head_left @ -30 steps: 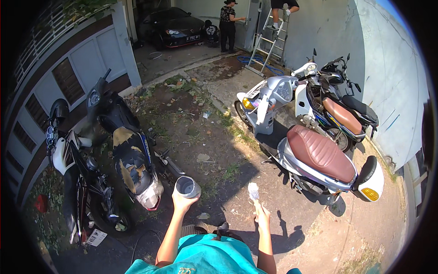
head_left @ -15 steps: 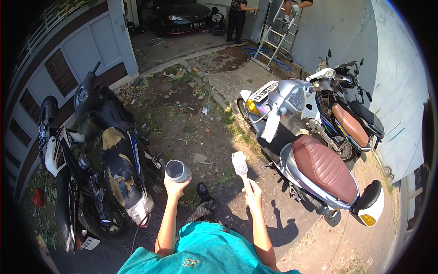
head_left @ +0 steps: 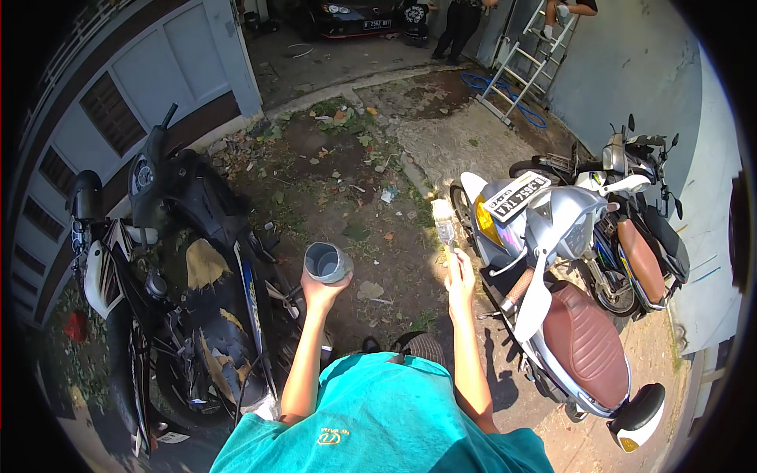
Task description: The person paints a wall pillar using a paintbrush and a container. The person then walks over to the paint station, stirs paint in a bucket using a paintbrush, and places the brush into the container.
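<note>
My left hand [head_left: 322, 293] is wrapped round a grey cup-like container [head_left: 341, 268], its round mouth tilted up toward me and its inside looking grey-blue. In my right hand [head_left: 459, 284] is a paintbrush [head_left: 444, 221], gripped by its handle with the pale, paint-coated bristles pointing up and away. Both hands are held out ahead of my turquoise shirt, apart from each other. The silver scooter [head_left: 544, 229] with a brown seat is the thing nearest my right hand. Left of my left hand stands a dark scooter [head_left: 213, 268] with a torn seat.
More motorbikes line both sides: a black-and-white one [head_left: 102, 276] at left, one with a tan seat [head_left: 639, 260] at right. Ahead are a ladder [head_left: 524, 67] with a person on it, a blue hose [head_left: 528, 114], another standing person [head_left: 461, 31] and a dark car [head_left: 355, 20].
I have moved forward between the motorbikes, and the silver scooter is now closer. My hands still hold the container and the paintbrush.
</note>
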A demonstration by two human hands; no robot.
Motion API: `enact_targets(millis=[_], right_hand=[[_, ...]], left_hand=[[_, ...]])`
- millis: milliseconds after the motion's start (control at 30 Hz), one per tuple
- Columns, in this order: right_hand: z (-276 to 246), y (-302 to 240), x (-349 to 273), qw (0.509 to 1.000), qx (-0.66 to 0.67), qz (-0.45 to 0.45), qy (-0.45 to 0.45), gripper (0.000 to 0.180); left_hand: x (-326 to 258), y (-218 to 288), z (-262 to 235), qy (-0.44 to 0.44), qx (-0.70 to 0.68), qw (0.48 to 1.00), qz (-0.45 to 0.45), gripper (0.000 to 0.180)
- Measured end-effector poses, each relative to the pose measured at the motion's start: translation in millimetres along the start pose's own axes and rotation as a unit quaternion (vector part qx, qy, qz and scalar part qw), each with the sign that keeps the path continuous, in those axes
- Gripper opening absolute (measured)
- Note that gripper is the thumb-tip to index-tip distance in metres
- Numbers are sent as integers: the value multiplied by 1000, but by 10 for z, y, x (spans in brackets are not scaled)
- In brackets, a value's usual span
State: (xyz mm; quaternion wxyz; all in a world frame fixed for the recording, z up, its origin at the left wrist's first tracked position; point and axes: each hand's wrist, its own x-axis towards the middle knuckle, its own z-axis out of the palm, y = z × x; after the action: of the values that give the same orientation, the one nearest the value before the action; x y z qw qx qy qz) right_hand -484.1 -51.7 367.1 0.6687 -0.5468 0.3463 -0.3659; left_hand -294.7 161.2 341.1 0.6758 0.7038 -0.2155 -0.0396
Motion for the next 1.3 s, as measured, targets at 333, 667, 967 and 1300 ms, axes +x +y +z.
enact_targets(millis=[333, 667, 967, 1300], right_hand=[[635, 601, 2076, 974, -90, -183, 97, 33], [1681, 1438, 5442, 996, -57, -22, 62, 32], [4353, 1154, 7547, 987, -53, 27, -149, 28], [6011, 2777, 10204, 983, -136, 40, -117, 35]], left_hand=[[1377, -554, 13, 97, 55, 994, -18, 63], [4026, -1260, 438, 207, 132, 969, -43, 66], [6592, -1758, 637, 243, 117, 963, -26, 68], [9972, -3122, 420, 253, 119, 960, -23, 65]])
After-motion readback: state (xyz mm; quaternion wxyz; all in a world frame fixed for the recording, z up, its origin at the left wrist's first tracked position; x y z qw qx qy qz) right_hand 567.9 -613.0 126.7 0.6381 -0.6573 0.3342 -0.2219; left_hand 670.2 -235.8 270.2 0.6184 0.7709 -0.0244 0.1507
